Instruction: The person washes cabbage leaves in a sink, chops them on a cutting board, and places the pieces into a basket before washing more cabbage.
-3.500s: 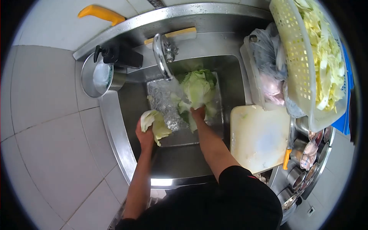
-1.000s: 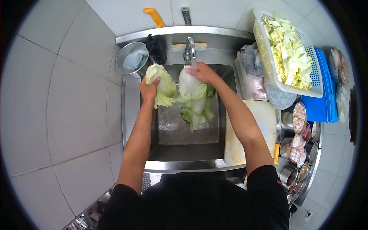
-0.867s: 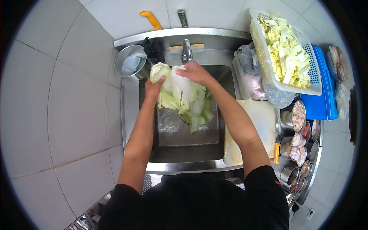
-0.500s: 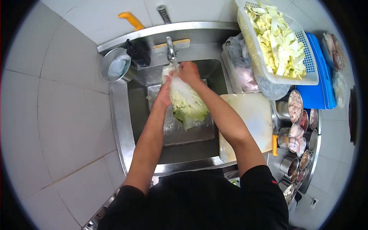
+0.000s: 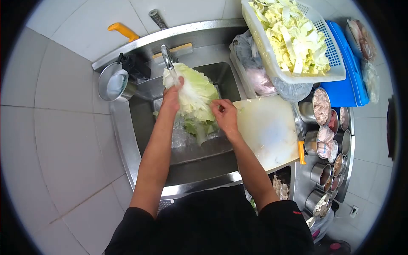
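Head view, fisheye-bent, looks straight down into a stainless steel sink (image 5: pixel 127 140) set in a tiled corner. Both hands grasp a head of cabbage (image 5: pixel 193 91) held over the basin under the tap (image 5: pixel 168 59) — the left hand (image 5: pixel 172 97) closes on its upper left side, its fingers partly buried in the leaves, and the right hand (image 5: pixel 224 114) pinches its lower right edge. The cabbage is pale green, crinkled and ribbed with white veins; its lower leaves hang toward the wet, glinting sink floor, and whether they touch it is hard to make out. The tap spout is partly hidden behind the leaves. At the sink's right edge lies a smooth white cutting board (image 5: pixel 267 131), rounded at the corners. At the far right corner of the worktop a perforated plastic basket (image 5: pixel 272 63) is heaped with cut cabbage — its top is cut off by the frame.
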Motion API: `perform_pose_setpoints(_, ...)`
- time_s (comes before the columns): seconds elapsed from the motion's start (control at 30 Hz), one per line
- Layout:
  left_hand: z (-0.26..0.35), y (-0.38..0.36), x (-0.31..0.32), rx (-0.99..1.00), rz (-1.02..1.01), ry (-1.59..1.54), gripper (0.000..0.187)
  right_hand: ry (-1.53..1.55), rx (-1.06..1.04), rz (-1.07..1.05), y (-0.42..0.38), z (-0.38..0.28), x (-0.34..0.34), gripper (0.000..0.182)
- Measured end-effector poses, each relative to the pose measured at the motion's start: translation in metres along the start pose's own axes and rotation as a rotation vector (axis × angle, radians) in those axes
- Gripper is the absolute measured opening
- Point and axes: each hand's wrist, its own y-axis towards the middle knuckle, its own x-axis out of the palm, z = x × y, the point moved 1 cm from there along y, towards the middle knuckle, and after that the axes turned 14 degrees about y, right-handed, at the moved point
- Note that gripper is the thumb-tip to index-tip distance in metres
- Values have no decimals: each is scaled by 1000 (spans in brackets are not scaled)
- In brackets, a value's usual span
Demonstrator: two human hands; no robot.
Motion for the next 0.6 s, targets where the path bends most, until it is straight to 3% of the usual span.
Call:
perform_pose_setpoints(0.13,10,-26,26,158,193,290,48,-160,-118,-85,6,27,23,17)
perform_pose_setpoints(0.17,17,-41,33,90,158,380,54,-151,-139,-134,7,33,27,19)
perform_pose_setpoints(0.2,-4,-14,4,-75,147,732,64,-57,-41,-226,10,49,29,18)
perform_pose_setpoints(0.23,-5,-18,7,111,209,807,65,-60,121,-261,12,49,31,16)
perform_pose_setpoints(0.27,-6,-25,17,283,328,881,67,-124,134,-314,18,54,30,19)
perform_pose_setpoints(0.3,-7,-27,25,420,483,912,70,81,117,-297,35,101,30,14)
perform_pose_setpoints(0.33,-10,-27,28,523,688,941,74,-123,-14,-230,48,90,32,15)
perform_pose_setpoints(0.37,-7,-35,26,623,630,790,67,-75,-90,-212,70,103,32,16)
perform_pose_setpoints(0.4,3,-59,23,656,790,975,52,0,-95,-218,91,108,49,16)
perform_pose_setpoints(0.43,2,-73,23,603,879,1004,49,307,124,-403,108,103,59,21)
perform_pose_setpoints(0.47,10,-92,17,557,774,888,48,224,122,-558,120,72,72,30)
perform_pose_setpoints(0.5,10,-105,6,562,815,865,48,217,112,-601,137,67,86,30)
perform_pose_setpoints(0.57,-2,-121,-20,559,955,857,45,89,-375,-895,181,71,127,36)
perform_pose_setpoints(0.6,-11,-126,-38,572,938,808,42,106,-382,-943,180,60,145,36)
